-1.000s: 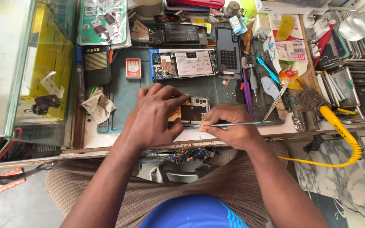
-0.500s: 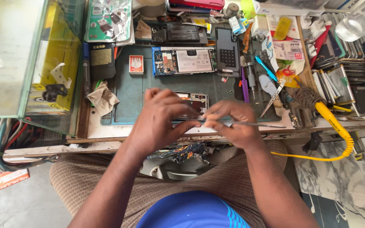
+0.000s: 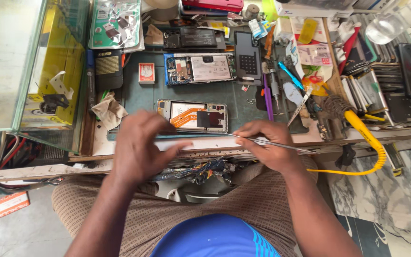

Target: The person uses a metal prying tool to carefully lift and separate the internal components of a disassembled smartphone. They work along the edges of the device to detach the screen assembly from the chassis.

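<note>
Your right hand (image 3: 267, 145) pinched slim metal tweezers (image 3: 281, 144) at the bench edge, while your left hand (image 3: 136, 145) hovered blurred, its grip impossible to tell. Just beyond both lay the opened phone (image 3: 193, 115) on the green mat (image 3: 141, 95), close for fine work.

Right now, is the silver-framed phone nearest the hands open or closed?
Open: the silver-framed phone lies flat with its back cover off, orange flex cable and dark internal parts exposed.
</note>
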The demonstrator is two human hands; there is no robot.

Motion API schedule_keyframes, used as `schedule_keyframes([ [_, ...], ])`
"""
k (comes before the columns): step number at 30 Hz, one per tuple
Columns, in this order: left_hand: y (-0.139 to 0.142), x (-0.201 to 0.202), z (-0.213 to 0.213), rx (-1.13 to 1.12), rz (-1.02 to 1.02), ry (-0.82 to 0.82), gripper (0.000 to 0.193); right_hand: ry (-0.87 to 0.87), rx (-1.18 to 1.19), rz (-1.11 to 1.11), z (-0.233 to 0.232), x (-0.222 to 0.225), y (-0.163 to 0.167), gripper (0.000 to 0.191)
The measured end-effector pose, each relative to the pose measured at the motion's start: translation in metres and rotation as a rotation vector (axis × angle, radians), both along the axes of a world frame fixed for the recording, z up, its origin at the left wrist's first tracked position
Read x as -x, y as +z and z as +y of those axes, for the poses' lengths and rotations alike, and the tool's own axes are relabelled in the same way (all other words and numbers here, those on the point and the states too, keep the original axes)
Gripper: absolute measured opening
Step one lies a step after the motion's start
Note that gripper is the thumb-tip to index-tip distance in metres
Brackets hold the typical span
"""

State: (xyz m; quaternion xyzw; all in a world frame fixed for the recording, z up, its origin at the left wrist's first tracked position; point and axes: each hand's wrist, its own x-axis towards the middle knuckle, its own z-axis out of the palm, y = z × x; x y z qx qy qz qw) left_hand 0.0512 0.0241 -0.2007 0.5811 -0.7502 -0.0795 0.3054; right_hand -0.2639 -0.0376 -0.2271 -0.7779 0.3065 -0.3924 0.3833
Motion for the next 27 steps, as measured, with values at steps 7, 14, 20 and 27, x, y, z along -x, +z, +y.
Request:
schedule_keyframes([
  [7, 0.000, -0.016, -0.021, -0.003, 0.012, 0.106, 0.079, 0.001, -0.010, 0.163, -0.017, -0.023, 0.011, 0.012],
  [14, -0.006, -0.027, -0.035, -0.110, 0.039, 0.086, 0.092, 0.042, 0.005, 0.151, -0.030, -0.036, 0.011, 0.011],
  [20, -0.007, -0.030, -0.041, -0.121, 0.062, 0.075, 0.084, 0.091, 0.016, 0.153, -0.039, -0.051, 0.006, 0.014],
  [27, -0.008, -0.031, -0.043, -0.103, 0.065, 0.067, 0.084, 0.097, -0.029, 0.200, -0.049, -0.049, 0.005, 0.016],
])
